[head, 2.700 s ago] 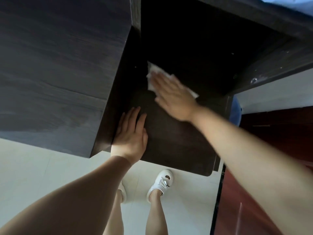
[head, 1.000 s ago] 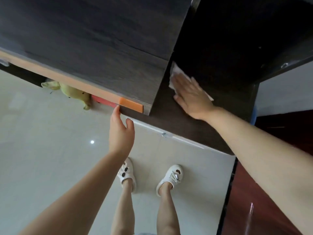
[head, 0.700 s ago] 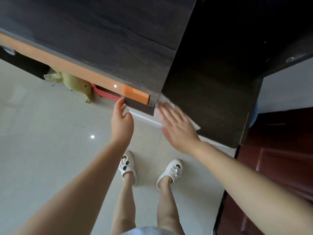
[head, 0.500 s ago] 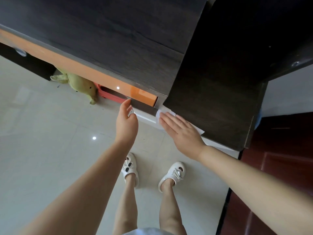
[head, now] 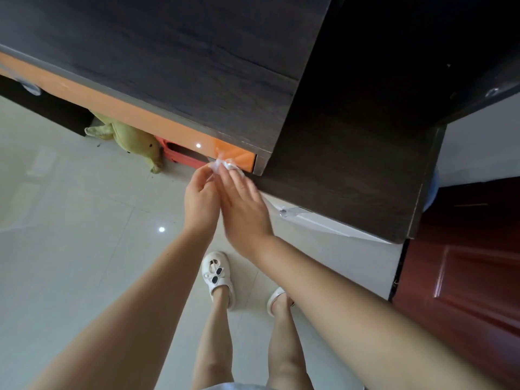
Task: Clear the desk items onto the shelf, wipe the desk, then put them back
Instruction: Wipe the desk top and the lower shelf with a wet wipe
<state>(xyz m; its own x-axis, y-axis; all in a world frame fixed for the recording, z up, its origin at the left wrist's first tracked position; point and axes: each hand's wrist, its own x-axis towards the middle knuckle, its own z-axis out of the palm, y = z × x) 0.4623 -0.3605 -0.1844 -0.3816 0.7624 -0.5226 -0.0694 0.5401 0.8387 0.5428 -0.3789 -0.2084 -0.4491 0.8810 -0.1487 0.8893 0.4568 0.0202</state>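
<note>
A crumpled white wipe [head: 225, 166] is bunched between both my hands, just off the front edge of the dark wood desk [head: 197, 66]. My left hand [head: 201, 197] pinches it from the left with thumb and fingers. My right hand [head: 243, 206] covers most of it from the right, fingers pressed on it. Both hands hover over the floor, below the desk's orange front strip [head: 126, 114]. The lower dark surface [head: 351, 170] to the right is bare.
A yellow-green plush toy [head: 129, 139] and a red bin [head: 180, 154] lie on the tiled floor under the desk. A reddish-brown door [head: 464, 263] stands at the right. My feet in white sandals [head: 218, 277] are below the hands.
My right hand slid the wipe off the lower dark surface toward me and left. My left hand came in from the desk edge and now holds the wipe too, bunching it up.
</note>
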